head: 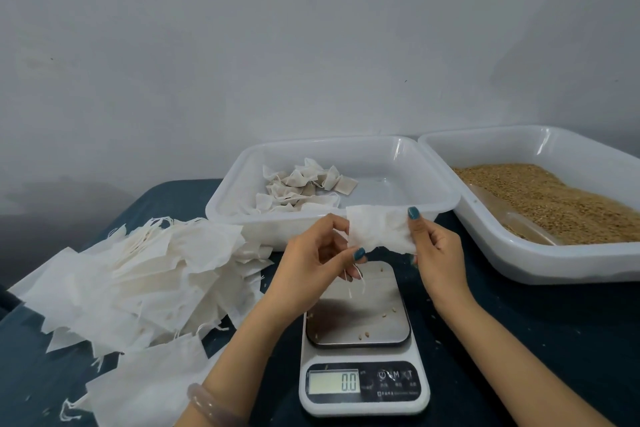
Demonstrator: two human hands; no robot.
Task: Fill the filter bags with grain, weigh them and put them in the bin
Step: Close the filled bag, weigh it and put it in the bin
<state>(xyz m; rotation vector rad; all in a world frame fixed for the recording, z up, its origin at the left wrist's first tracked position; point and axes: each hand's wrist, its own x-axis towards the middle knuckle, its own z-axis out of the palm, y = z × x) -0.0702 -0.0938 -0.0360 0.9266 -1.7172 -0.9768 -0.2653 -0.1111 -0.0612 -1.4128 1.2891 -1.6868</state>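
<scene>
White filter bag (379,229) stretched crosswise between left hand (313,262), right hand (434,246).

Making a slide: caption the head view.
The left hand and right hand pinch a bag above the scale, which reads 0.0.

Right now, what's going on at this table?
A person holds an empty filter bag between the left hand and right hand above the scale, which reads 0.0. Filled bags lie in the bin behind; grain fills a tray to the right, a pile of empty bags to the left.
</scene>
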